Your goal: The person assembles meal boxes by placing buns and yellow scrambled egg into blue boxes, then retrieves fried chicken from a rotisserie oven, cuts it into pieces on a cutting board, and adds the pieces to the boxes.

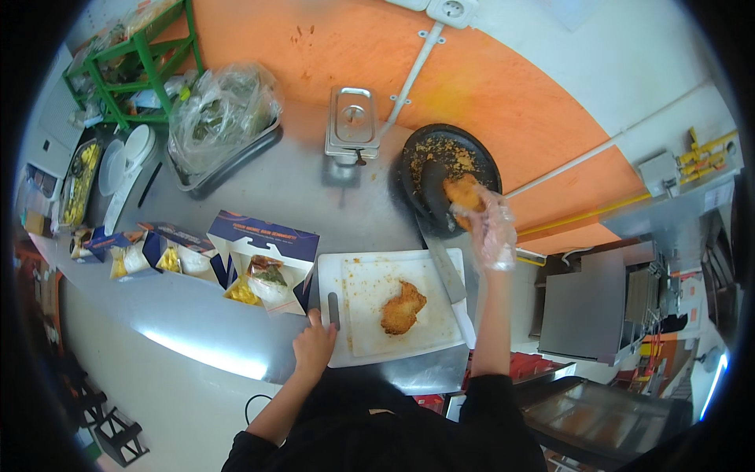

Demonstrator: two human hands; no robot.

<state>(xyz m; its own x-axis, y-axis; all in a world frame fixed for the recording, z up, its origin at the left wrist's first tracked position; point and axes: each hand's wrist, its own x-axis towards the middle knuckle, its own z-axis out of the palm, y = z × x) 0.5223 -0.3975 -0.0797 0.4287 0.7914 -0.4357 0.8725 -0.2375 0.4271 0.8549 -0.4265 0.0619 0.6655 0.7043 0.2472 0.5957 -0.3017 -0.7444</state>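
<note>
My right hand (493,230), in a clear plastic glove, is closed on a breaded fried cutlet (462,191). It lifts the cutlet at the near right side of a round black pan (489,153) scattered with brown crumbs. A second golden-brown cutlet (403,307) lies on the white cutting board (366,271). A large knife (447,270) with a white handle slants along the board's right side. My bare left hand (313,348) rests at the board's left edge by its handle slot, index finger stretched forward and the thumb apart.
An open box (271,234) of white, yellow and green food stands left of the board, with several smaller-looking boxes beyond. A lidded steel container (354,122), a bagged tray (224,118) and a green rack (141,59) line the orange wall. Grey equipment (590,303) stands right.
</note>
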